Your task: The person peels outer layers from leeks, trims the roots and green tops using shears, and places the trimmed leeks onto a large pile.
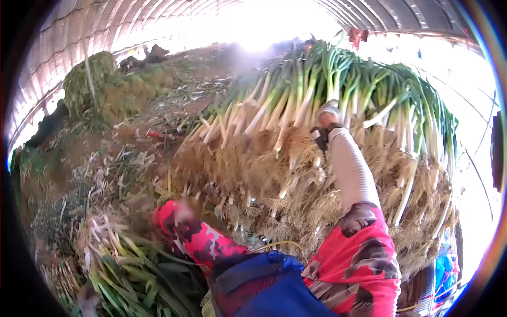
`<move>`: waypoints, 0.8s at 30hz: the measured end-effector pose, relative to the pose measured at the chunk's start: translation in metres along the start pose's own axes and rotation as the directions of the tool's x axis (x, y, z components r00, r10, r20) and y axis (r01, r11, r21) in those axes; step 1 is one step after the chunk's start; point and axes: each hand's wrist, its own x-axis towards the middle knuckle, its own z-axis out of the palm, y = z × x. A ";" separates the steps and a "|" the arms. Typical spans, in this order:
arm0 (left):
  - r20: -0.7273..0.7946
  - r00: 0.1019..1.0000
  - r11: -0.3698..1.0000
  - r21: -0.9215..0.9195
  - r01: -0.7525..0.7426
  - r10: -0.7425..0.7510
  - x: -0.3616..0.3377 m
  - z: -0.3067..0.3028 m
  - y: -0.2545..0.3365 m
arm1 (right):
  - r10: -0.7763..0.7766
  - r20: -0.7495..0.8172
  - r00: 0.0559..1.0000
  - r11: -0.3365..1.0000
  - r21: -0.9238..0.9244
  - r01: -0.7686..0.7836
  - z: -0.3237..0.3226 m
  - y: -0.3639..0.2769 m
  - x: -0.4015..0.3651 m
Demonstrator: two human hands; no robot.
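Observation:
My right hand [328, 112] reaches into the upright pile of leeks [303, 108] and touches their white stalks. Its fingers are too blurred and foreshortened to show whether they hold one. A dark band with a small black device [319, 138] circles that wrist, above a ribbed pale cuff [351, 166]. On the left, a red camouflage sleeve [211, 243] points toward the heap, but no left hand can be made out at its end. Tangled tan roots [264, 164] hang below the stalks.
More leeks [121, 269] lie at the lower left. Loose leaves and scraps [105, 179] cover the ground on the left, with a green mound [92, 82] behind. At the lower right is a blue bag [443, 269]. A curved ribbed roof [132, 21] arches overhead.

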 end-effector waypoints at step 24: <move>-0.479 0.721 0.369 0.636 0.678 -0.500 0.004 0.012 -0.063 | -0.604 -0.111 -0.789 -0.420 0.886 0.197 0.150 -0.251 -0.687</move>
